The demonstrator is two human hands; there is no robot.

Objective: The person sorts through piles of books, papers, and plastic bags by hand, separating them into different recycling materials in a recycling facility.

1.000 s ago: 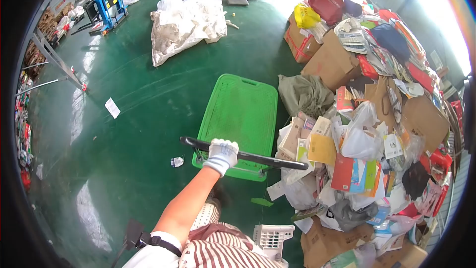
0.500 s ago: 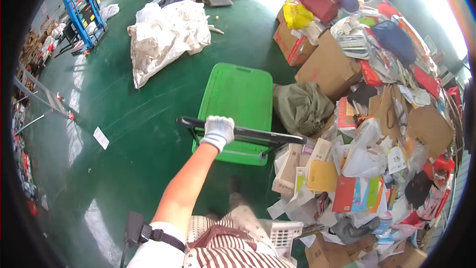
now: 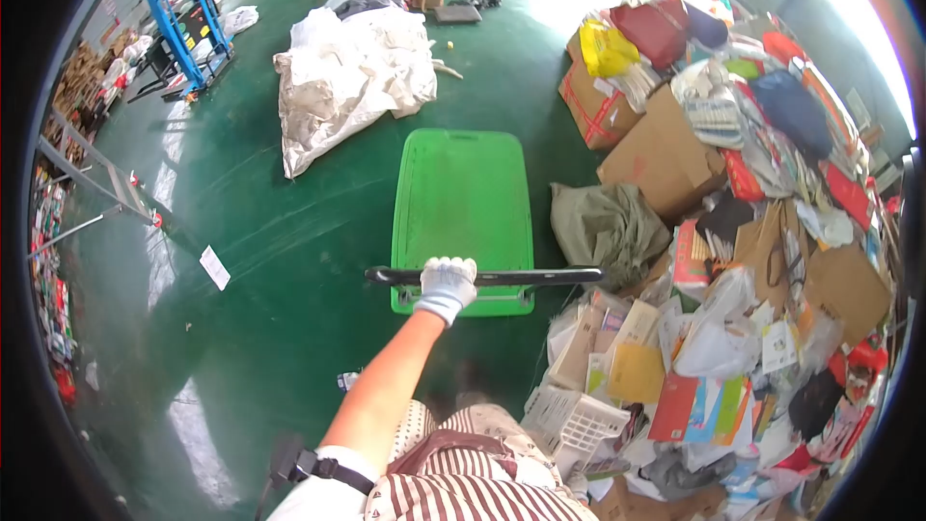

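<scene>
Here, seen from the head camera looking down, a person's left hand (image 3: 447,287), in a white glove, is clenched around the black handle (image 3: 482,277) of a green cart (image 3: 463,207). The grip sits left of the bar's middle. The right hand is out of view.

The cart stands on a glossy green floor (image 3: 260,260), directly ahead of the person, its flat deck bare. Just beside its right edge rises a large heap of waste (image 3: 733,232): cardboard boxes, papers, plastic bags and a grey-green sack (image 3: 608,227) that lies close to the deck. A white basket (image 3: 574,420) lies at the heap's near foot. Further off, beyond the cart, a crumpled white tarp (image 3: 352,72) is spread on the floor, and a blue lift (image 3: 188,14) stands well apart at the upper left.

The cart looks stiff and, unloaded, probably light and easy to roll on the smooth floor. The bar is the sensible hold; with one hand off-centre, the cart may swing toward the heap.
</scene>
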